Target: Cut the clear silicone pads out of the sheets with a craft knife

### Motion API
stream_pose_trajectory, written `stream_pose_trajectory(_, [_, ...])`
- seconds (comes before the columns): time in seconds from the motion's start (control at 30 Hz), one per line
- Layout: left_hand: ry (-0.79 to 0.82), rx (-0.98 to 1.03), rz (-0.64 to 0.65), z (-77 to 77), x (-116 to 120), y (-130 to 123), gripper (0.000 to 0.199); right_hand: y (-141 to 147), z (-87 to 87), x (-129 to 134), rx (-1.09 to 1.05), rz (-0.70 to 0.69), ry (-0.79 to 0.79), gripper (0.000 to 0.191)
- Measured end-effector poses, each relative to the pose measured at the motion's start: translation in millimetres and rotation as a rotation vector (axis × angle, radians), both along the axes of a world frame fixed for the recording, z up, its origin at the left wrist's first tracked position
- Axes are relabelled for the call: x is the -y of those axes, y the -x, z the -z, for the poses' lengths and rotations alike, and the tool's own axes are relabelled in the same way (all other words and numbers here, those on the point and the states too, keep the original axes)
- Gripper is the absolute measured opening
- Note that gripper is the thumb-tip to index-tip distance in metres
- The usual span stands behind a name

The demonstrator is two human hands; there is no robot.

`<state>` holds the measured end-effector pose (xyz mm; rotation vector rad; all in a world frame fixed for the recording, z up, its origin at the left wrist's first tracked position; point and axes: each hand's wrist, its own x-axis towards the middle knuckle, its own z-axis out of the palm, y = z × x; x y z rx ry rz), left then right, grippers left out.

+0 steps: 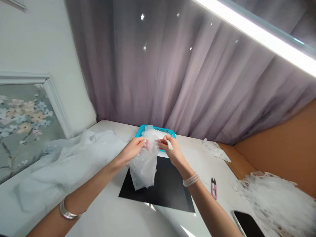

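Observation:
My left hand point(134, 148) is closed, its fingertips pinching the upper left side of a bunch of sheer white fabric point(143, 169). From the other side my right hand point(171, 149) pinches the same fabric near its top. A small white strip point(170, 144) also shows at the fingers of my right hand; I cannot make out what it is. The lower part of the fabric hangs over a black mat point(170, 184). Just behind my hands stands a blue plastic basket point(138, 132) with more white material in it, partly hidden by the fabric.
A large heap of sheer white fabric point(71, 164) covers the table's left side. On the right lie pink-handled snips point(213, 189), a phone point(248, 223), a white netted pile point(281, 200) and a small lacy piece point(214, 149). A purple curtain point(148, 82) hangs behind the table.

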<state>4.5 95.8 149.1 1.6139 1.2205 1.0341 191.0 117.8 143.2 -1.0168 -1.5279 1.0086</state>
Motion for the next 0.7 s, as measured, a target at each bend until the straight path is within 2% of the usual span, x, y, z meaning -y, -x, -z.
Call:
stream_pose_trajectory(0.07, [-0.06,-0.055,-0.037,-3.2,-5.4,3.2,0.027,-5.8,1.5,-2.9,0.033,0.017,-0.011,0.03])
stream_pose_trajectory(0.13, [-0.115,-0.109,-0.061,-13.7,-8.2,6.0,0.027,-5.7,-2.9,-5.5,0.078,0.053,-0.04,0.023])
stream_pose_trajectory(0.2, [-0.159,-0.146,-0.039,-31.6,-7.0,7.6,0.029,-1.4,-13.2,-5.4,0.118,0.101,-0.096,0.018])
stream_pose_trajectory(0.3, [-0.205,-0.218,0.111,-65.5,0.4,10.3,0.03,4.0,-36.9,4.9,0.15,0.135,-0.226,0.015])
stream_pose_trajectory(0.4, [-0.217,-0.323,0.254,-94.9,8.2,15.1,0.029,0.4,-63.8,23.8,0.172,0.045,-0.41,0.016])
stream_pose_trajectory(0.47, [-0.241,-0.363,0.25,-107.3,12.3,16.6,0.029,-5.4,-79.1,35.6,0.202,-0.053,-0.46,0.018])
stream_pose_trajectory(0.57, [-0.318,-0.349,0.246,-114.0,18.6,10.5,0.021,-13.3,-93.2,46.0,0.262,-0.121,-0.448,0.023])
stream_pose_trajectory(0.7, [-0.259,-0.202,0.306,-106.0,28.3,-9.9,0.019,-18.0,-95.1,51.9,0.296,-0.105,-0.471,0.029])
